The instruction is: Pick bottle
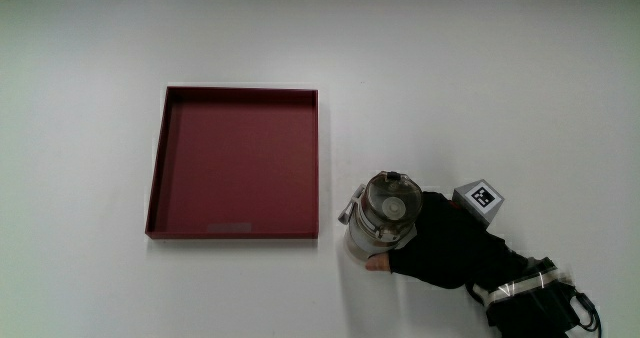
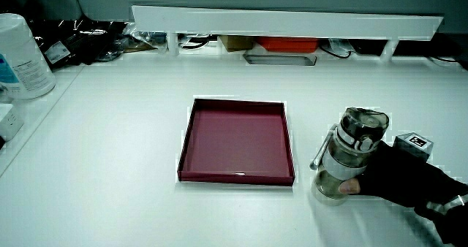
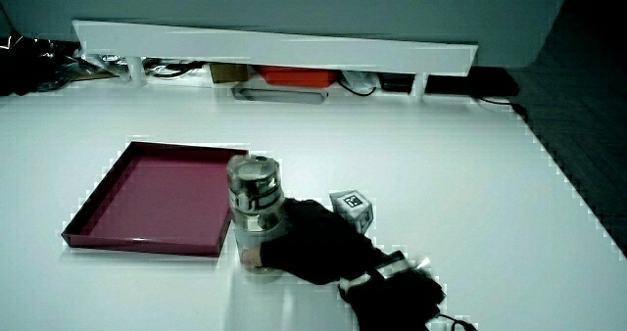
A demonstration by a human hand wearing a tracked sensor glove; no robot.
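A clear bottle [image 1: 385,215] with a grey lid and a side loop stands upright on the white table beside the dark red tray [image 1: 178,178]. It shows in both side views [image 2: 349,153] [image 3: 255,213]. The gloved hand [image 1: 440,243] is wrapped around the bottle's body, thumb on the side nearer the person. The patterned cube [image 1: 480,199] sits on the hand's back. In both side views the hand [image 2: 398,177] [image 3: 313,243] hides part of the bottle's lower body.
The tray [image 2: 281,148] [image 3: 103,209] holds nothing. A low white partition [image 2: 285,20] runs along the table's edge farthest from the person, with clutter under it. A white canister [image 2: 22,53] stands near a table corner.
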